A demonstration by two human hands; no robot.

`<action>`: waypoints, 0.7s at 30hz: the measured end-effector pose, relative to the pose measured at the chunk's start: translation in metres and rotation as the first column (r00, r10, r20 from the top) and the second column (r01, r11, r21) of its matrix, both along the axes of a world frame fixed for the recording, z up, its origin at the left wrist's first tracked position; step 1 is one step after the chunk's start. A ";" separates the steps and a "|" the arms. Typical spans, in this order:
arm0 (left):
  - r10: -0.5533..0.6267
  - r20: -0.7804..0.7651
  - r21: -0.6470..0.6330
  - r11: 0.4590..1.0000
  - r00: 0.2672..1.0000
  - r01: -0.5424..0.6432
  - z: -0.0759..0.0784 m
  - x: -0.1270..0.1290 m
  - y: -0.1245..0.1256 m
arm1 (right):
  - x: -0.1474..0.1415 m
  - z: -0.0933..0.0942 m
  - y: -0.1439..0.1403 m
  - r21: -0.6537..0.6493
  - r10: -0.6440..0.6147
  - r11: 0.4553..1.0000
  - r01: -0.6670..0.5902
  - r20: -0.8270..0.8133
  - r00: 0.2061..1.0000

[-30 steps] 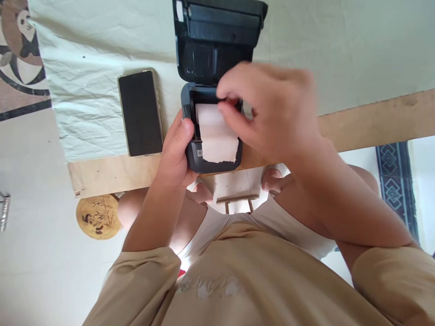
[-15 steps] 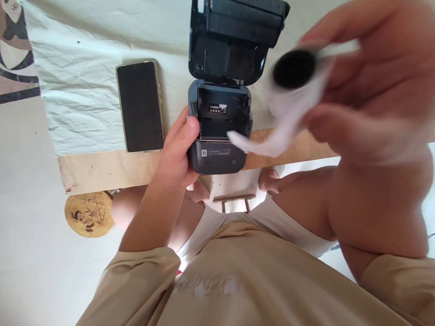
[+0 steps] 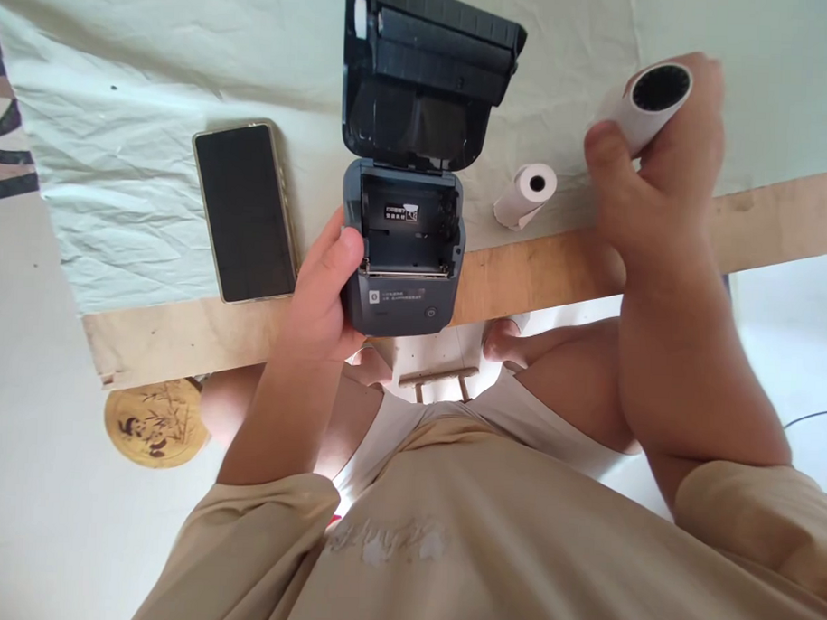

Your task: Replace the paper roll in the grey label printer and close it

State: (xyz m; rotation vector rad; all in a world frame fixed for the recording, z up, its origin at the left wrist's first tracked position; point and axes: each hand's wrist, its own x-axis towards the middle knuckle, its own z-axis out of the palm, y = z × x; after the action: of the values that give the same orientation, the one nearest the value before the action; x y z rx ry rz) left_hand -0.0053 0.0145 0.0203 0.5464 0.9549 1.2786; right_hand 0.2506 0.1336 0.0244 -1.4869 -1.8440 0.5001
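My left hand (image 3: 324, 284) grips the left side of a dark grey portable label printer (image 3: 400, 309), near the table's front edge. Its black lid (image 3: 428, 84) stands swung up, baring a hollow compartment with a small printed label inside. Over the cloth to the right, my right hand (image 3: 669, 165) is wrapped round a white paper roll (image 3: 637, 123), tilted with its wide dark core toward me. A smaller white paper roll (image 3: 516, 205) with a narrow core lies between the printer and my right hand, touched by neither.
A phone (image 3: 244, 214) in a clear case lies screen up left of the printer. Pale green cloth (image 3: 141, 129) covers the table, leaving a bare wooden front edge (image 3: 536, 283). Below the table's left corner is a round wooden stool top (image 3: 155, 423) with a panda picture.
My right hand has moved away from the printer, up and to the right, with the paper roll. The smaller roll has come into plain view. The printer remains in my left hand, lid open.
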 end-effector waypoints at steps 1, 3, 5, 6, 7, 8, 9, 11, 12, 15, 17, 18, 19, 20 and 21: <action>0.000 -0.001 0.002 1.000 1.000 0.000 0.000 0.000 0.000 | 0.000 0.002 0.000 0.010 0.005 1.000 -0.005 0.015 1.000; -0.007 -0.004 0.005 1.000 1.000 0.007 0.000 0.000 0.000 | 0.000 0.004 -0.001 -0.002 0.021 1.000 -0.021 0.035 0.999; -0.005 -0.009 0.010 1.000 1.000 0.005 0.000 0.001 0.000 | 0.001 0.003 0.000 -0.013 0.006 1.000 -0.006 0.063 0.998; -0.002 -0.009 0.019 1.000 1.000 0.002 0.000 0.001 0.000 | 0.001 0.002 0.001 -0.019 -0.011 1.000 0.013 0.084 0.996; 0.001 -0.005 0.029 1.000 1.000 -0.001 0.000 0.002 0.001 | 0.002 0.001 0.002 -0.030 -0.031 0.999 0.034 0.106 0.994; 0.004 -0.001 0.039 0.999 1.000 -0.004 -0.001 0.002 0.001 | 0.003 -0.001 0.004 -0.045 -0.047 0.998 0.053 0.128 0.991; 0.002 0.005 0.045 0.999 1.000 -0.002 -0.001 0.003 0.001 | 0.003 -0.002 0.005 -0.065 -0.055 0.996 0.065 0.147 0.988; 0.002 0.013 0.046 0.999 1.000 -0.003 -0.002 0.003 0.001 | 0.003 -0.002 0.005 -0.096 -0.041 0.994 0.057 0.166 0.985; 0.007 0.016 0.048 0.999 1.000 -0.008 -0.002 0.003 0.001 | 0.002 0.001 0.003 -0.095 -0.021 0.995 0.037 0.162 0.986; 0.029 0.018 0.062 0.998 0.999 -0.031 -0.003 0.003 -0.001 | -0.004 0.015 -0.012 0.003 0.022 1.000 -0.022 0.119 0.993; 0.035 0.006 0.055 0.998 0.999 -0.035 -0.002 0.003 -0.002 | -0.008 0.024 -0.025 0.125 0.058 0.990 -0.067 0.074 0.996; 0.042 -0.011 0.051 0.998 0.999 -0.041 -0.002 0.003 -0.002 | -0.011 0.026 -0.031 0.195 0.117 0.973 -0.125 0.050 0.992; 0.042 -0.033 0.042 0.998 0.999 -0.041 -0.001 0.003 -0.003 | -0.014 0.026 -0.036 0.233 0.178 0.955 -0.186 0.052 0.983; 0.036 -0.056 0.032 0.999 0.998 -0.034 -0.001 0.003 -0.003 | -0.018 0.025 -0.039 0.263 0.236 0.933 -0.244 0.064 0.970; 0.020 -0.072 0.018 1.000 0.997 -0.018 0.000 0.003 -0.004 | -0.021 0.021 -0.041 0.274 0.279 0.916 -0.293 0.089 0.956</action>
State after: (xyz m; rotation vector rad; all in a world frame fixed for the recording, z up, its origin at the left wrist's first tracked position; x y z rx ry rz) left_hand -0.0022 0.0106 0.0205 0.6013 1.0117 1.2922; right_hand 0.2294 0.0923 0.0453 -1.0520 -2.0861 0.3175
